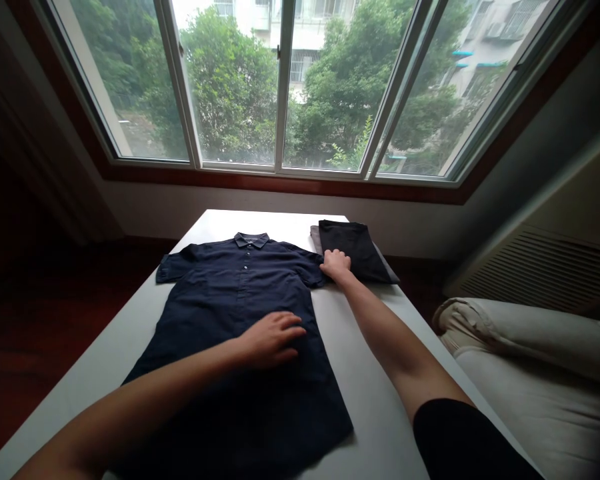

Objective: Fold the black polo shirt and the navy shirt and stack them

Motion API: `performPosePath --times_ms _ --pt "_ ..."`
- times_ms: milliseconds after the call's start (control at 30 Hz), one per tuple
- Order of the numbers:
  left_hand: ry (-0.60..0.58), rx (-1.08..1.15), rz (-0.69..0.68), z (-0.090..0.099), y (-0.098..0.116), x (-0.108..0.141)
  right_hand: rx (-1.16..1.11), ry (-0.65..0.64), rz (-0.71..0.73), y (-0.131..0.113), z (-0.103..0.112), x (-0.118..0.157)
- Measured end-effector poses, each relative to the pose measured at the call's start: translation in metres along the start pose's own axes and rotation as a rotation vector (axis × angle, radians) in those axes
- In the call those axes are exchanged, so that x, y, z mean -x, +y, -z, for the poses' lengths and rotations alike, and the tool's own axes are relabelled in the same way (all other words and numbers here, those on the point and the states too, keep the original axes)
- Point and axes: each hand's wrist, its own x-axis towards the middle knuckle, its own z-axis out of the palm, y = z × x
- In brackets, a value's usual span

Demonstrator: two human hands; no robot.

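A dark navy short-sleeved shirt point(240, 293) is spread front up on the white table point(380, 400), its collar toward the window and its small buttons showing. My left hand point(274, 339) is over the middle of the shirt, fingers apart and nothing in them; whether it touches the cloth I cannot tell. At the cuff of the sleeve on the right, my right hand point(336, 263) has its fingers curled down on the fabric. Just beyond that hand lie folded dark clothes point(353, 243), a black piece on top of greyer cloth.
A wide sliding window point(280, 100) with a reddish wooden frame stands behind the table. To the right is a pale couch point(530, 360), with a slatted vent panel point(535, 267) beyond it. Dark red wooden floor point(40, 360) shows on the left.
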Motion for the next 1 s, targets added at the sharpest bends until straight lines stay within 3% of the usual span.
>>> performPosePath --times_ms 100,200,300,367,467,633,700,767,900,1000 --pt "-0.108 0.067 -0.131 -0.021 0.062 0.001 -0.077 -0.061 -0.012 0.002 0.003 -0.007" --pt "-0.154 0.106 -0.148 -0.027 0.093 0.009 -0.346 -0.054 -0.029 0.004 0.010 -0.020" --pt "-0.207 0.131 -0.175 -0.019 0.104 0.016 -0.761 -0.065 -0.034 0.003 0.020 -0.036" --pt "-0.235 0.146 -0.191 -0.011 0.108 0.019 -0.921 -0.119 -0.031 -0.004 0.025 -0.045" --pt "-0.243 0.149 -0.192 -0.005 0.112 0.020 -0.986 -0.192 -0.006 -0.025 0.028 -0.054" --pt "-0.227 0.100 -0.213 -0.011 0.115 0.019 -1.152 -0.373 0.076 -0.077 0.018 -0.049" --pt "-0.219 0.084 -0.223 -0.013 0.115 0.019 -1.133 -0.455 0.124 -0.098 0.008 -0.042" --pt "-0.205 0.067 -0.234 -0.015 0.114 0.019 -1.020 -0.449 0.174 -0.115 -0.003 -0.033" --pt "-0.152 0.016 -0.252 -0.022 0.113 0.019 -0.736 -0.164 0.227 -0.135 -0.033 -0.016" --pt "-0.102 -0.069 -0.277 -0.033 0.111 0.020 -0.487 -0.049 0.365 -0.140 -0.058 -0.006"
